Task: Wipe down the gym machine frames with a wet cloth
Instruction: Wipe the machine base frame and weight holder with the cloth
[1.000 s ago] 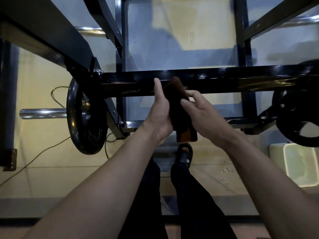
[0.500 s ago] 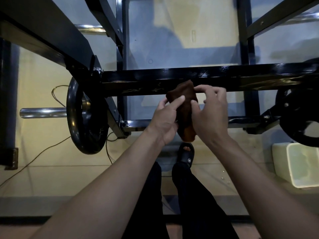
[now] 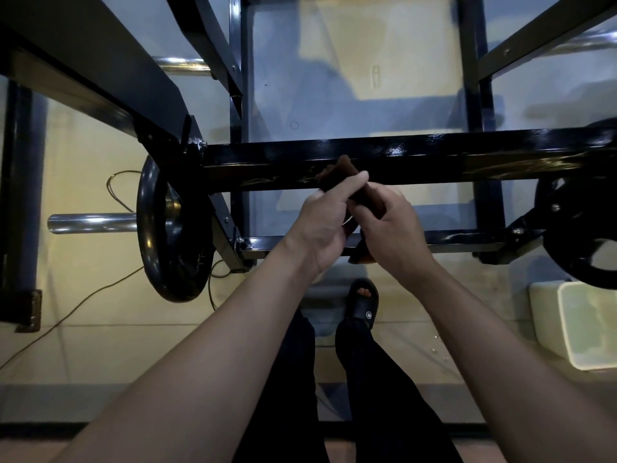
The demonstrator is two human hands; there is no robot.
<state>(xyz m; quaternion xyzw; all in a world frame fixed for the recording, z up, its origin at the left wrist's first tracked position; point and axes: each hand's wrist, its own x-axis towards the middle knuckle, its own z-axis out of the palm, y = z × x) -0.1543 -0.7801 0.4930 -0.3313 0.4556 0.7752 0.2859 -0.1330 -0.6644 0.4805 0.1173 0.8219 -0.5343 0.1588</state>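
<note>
Nearest the camera, two bare forearms reach forward over dark trousers and a black sandal [image 3: 364, 304] on the pale floor [image 3: 100, 345]. The left hand [image 3: 322, 225] and right hand [image 3: 394, 228] meet in the middle, both wrapped round a dark brown cloth [image 3: 337, 173]: the left forefinger lies stretched across its upper part while the other left fingers curl under it, and the right fingers fold over its lower part, whose end hangs out below the right palm. The top of the cloth stands in front of the glossy black crossbar [image 3: 434, 158] of the frame; whether it touches the bar cannot be told. A lower bar [image 3: 450, 237] runs behind the hands. To the left, a black weight plate [image 3: 167, 228] sits on a chrome sleeve [image 3: 90, 223], with a thin cable [image 3: 66, 315] trailing over the floor below it. To the right, a second plate [image 3: 581, 208] is partly out of view, and a pale tub [image 3: 547, 315] stands on the floor under it. Farther back, black uprights [image 3: 467, 61] and slanted struts rise before a light wall.
</note>
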